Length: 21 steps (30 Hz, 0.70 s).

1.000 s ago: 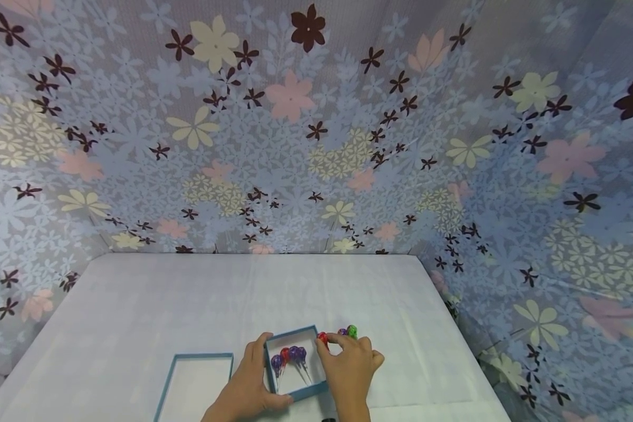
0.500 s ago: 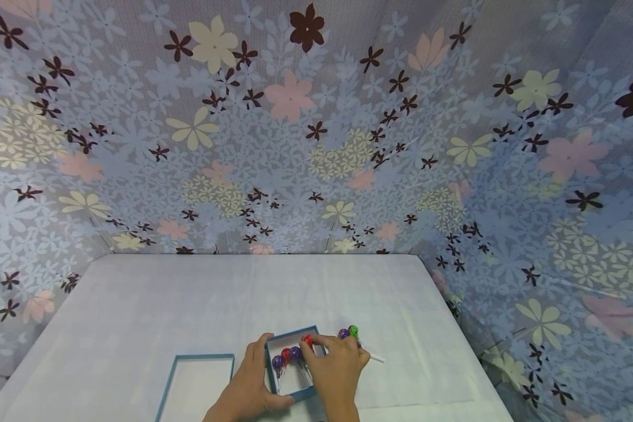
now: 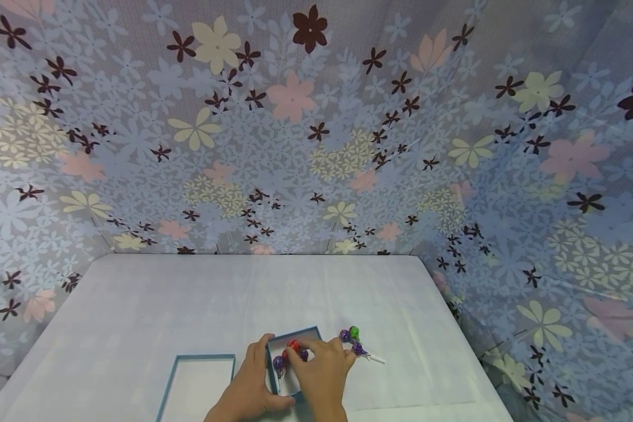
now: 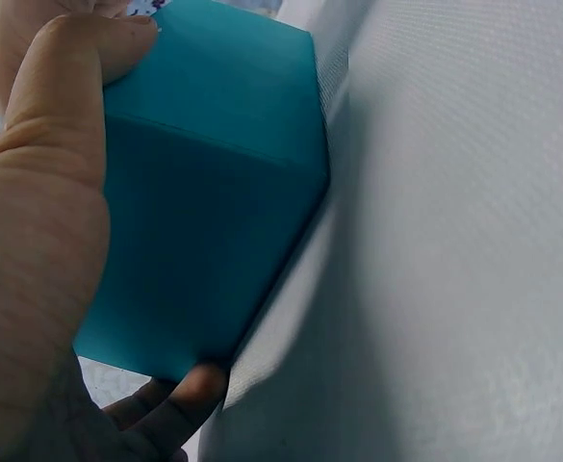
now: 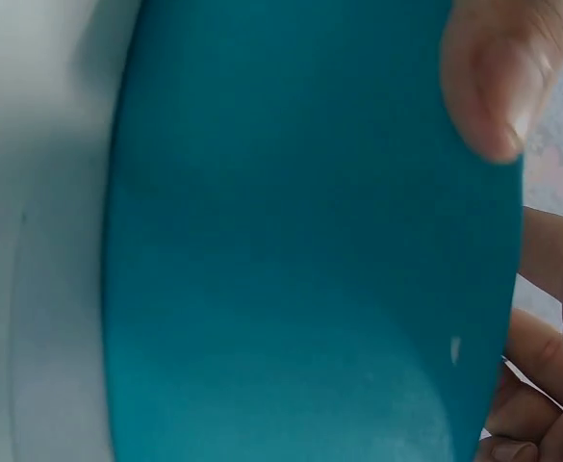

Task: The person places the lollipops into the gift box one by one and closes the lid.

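My left hand (image 3: 250,381) grips a teal open-topped box (image 3: 295,333) by its left side, thumb at the near corner. In the left wrist view its thumb and fingers span the teal outer walls (image 4: 204,221). Over the box reaches my right hand (image 3: 322,369), pinching a red lollipop (image 3: 293,344) between thumb and fingers. A purple lollipop (image 3: 278,363) lies inside at the left, stick toward me; other lollipops there are partly hidden by the right hand. The right wrist view shows the near wall (image 5: 300,231) with the left thumb (image 5: 498,87) on its rim.
Right of the box on the white table (image 3: 190,305) lie a green lollipop (image 3: 354,332) and purple ones (image 3: 358,349), one white stick pointing right. A teal-rimmed box part (image 3: 204,356) with a white inside stands left of the left hand. Flowered cloth (image 3: 295,176) hangs behind.
My right hand has carried the red lollipop leftward from the box's right edge to over the lollipops inside, uncovering those on the table. The left hand and box have stayed put.
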{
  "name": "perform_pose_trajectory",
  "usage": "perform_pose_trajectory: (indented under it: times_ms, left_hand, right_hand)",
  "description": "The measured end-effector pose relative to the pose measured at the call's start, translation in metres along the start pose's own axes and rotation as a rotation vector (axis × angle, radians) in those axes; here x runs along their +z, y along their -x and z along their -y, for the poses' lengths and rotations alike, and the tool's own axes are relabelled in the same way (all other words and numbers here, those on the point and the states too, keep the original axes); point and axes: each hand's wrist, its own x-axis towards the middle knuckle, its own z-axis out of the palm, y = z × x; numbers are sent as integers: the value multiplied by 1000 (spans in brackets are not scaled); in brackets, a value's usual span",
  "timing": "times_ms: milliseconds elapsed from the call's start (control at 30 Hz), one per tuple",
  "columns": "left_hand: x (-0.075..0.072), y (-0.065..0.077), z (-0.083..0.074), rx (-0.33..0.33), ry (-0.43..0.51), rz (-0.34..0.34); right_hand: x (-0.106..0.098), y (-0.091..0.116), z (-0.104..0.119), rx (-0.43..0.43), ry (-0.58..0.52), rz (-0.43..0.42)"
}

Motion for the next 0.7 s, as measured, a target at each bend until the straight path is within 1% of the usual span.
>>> perform_pose_trajectory:
  times_ms: [167, 333, 467, 700]
  left_hand:
    - [0, 0, 0, -4, 1, -4]
    - [0, -1, 1, -8, 15, 14]
    - [0, -1, 0, -13, 12, 27]
    - [-2, -1, -1, -1, -7, 11]
  right_hand:
    - [4, 2, 4, 6, 10, 39]
    - [10, 4, 4, 1, 8, 70]
    - [15, 6, 3, -3, 16, 76]
    - [18, 6, 4, -13, 8, 77]
